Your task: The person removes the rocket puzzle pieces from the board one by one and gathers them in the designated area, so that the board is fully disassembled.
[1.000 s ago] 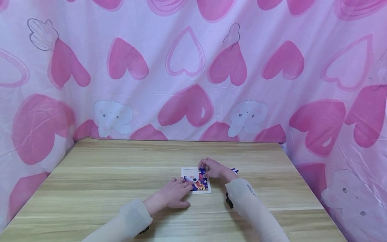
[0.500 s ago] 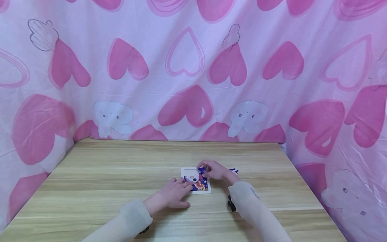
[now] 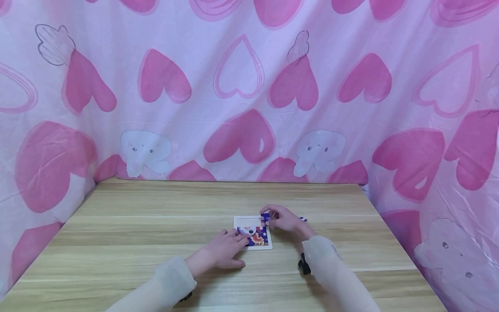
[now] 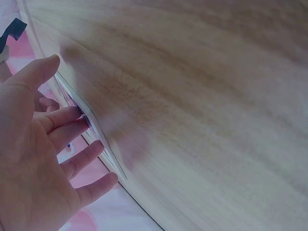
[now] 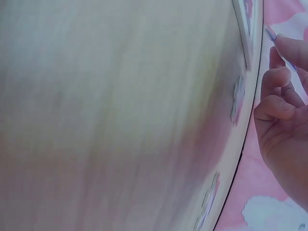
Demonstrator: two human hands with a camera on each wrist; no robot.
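Observation:
A small jigsaw puzzle tray (image 3: 244, 221) with a pale rim lies flat on the table. Its lower part carries a dark blue and orange picture, while the upper left shows pale bare board. My left hand (image 3: 224, 251) rests at the tray's lower left edge, fingers stretched out and their tips touching it. Over the upper right corner, my right hand (image 3: 285, 219) pinches a dark blue puzzle piece (image 3: 265, 218) between thumb and fingers. In the right wrist view that puzzle piece (image 5: 271, 33) appears edge-on, raised off the table.
More loose puzzle pieces (image 3: 303, 219) lie right of the tray, partly behind my right hand. Two of them, a nearer piece (image 5: 208, 202) and a farther piece (image 5: 237, 100), show in the right wrist view. A pink heart-patterned curtain (image 3: 241, 86) surrounds the wooden table (image 3: 156, 208).
My right hand has drawn back to the right with the puzzle piece, away from the tray's middle, baring more pale board. The left hand has stayed in place.

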